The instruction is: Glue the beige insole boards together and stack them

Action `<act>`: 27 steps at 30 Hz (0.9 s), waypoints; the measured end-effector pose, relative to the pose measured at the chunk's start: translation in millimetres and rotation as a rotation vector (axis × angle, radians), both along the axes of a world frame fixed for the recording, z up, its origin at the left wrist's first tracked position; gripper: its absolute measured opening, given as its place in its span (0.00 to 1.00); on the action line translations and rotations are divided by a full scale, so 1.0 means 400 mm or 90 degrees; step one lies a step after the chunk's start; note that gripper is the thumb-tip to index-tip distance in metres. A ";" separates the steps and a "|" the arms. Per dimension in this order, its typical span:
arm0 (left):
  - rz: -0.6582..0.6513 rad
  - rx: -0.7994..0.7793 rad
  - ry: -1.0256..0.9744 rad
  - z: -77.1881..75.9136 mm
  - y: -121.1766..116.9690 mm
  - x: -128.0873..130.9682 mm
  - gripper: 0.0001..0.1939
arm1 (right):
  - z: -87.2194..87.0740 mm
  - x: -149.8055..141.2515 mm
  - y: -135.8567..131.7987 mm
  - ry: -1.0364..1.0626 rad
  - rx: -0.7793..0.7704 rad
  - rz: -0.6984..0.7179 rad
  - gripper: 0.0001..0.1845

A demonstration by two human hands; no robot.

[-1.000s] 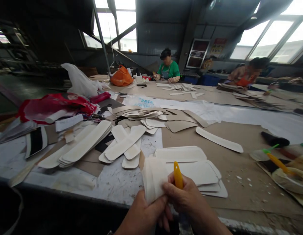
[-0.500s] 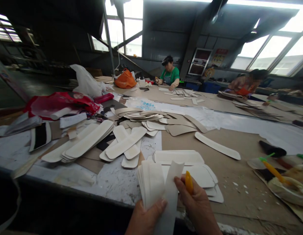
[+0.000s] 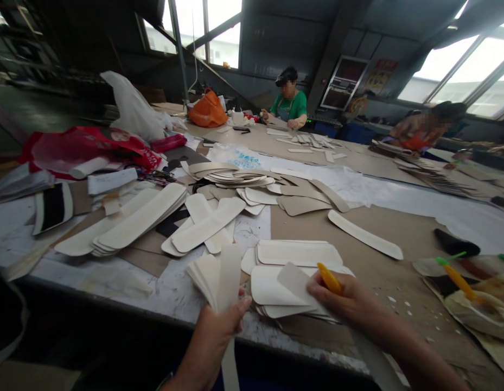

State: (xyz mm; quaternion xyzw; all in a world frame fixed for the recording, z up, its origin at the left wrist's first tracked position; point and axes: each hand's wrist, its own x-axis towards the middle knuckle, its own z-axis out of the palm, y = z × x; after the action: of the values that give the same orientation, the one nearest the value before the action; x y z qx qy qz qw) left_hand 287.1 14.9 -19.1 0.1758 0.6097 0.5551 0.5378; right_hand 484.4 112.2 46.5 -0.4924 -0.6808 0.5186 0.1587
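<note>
My left hand [image 3: 217, 331] is closed round a fanned bundle of long off-white strips [image 3: 229, 279], its thumb pressed on the front one. To its right, my right hand [image 3: 341, 296] pinches a single pale strip [image 3: 296, 282], which passes under the hand and down toward the lower right. A yellow handle [image 3: 329, 278] also sticks up from that hand; the rest of the tool is hidden. Just beyond and below the single strip lies a pile of white round-cornered pieces [image 3: 270, 285] on the table.
Stacked white pieces [image 3: 141, 220] and crossed ones [image 3: 209, 228] lie to the left. A curved strip [image 3: 365, 234] rests on brown sheet material. At right is a bag with a yellow-handled brush [image 3: 461, 283]. Across the table sits a person in green [image 3: 296, 106]; another bends at far right.
My hands have moved apart. The right hand has drawn one strip away from the bundle, over the pile; the left has shifted left with the others. The view has tilted down slightly.
</note>
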 end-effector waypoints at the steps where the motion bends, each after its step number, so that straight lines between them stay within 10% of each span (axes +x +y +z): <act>1: -0.016 0.001 0.005 0.002 0.011 -0.009 0.24 | -0.005 -0.003 0.022 -0.039 0.014 0.051 0.17; 7: -0.114 -0.020 0.047 -0.014 0.067 -0.028 0.20 | -0.047 -0.064 0.105 -0.136 -0.008 0.221 0.13; 27: -0.210 -0.084 0.037 0.010 0.096 -0.022 0.13 | -0.050 -0.114 0.137 -0.350 0.038 0.298 0.11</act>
State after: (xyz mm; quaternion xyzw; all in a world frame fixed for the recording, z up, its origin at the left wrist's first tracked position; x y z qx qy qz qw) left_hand 278.5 53.4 -15.3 0.2532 0.6231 0.4128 0.6142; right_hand 438.7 167.0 26.3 -0.4394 -0.8073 0.3687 -0.1388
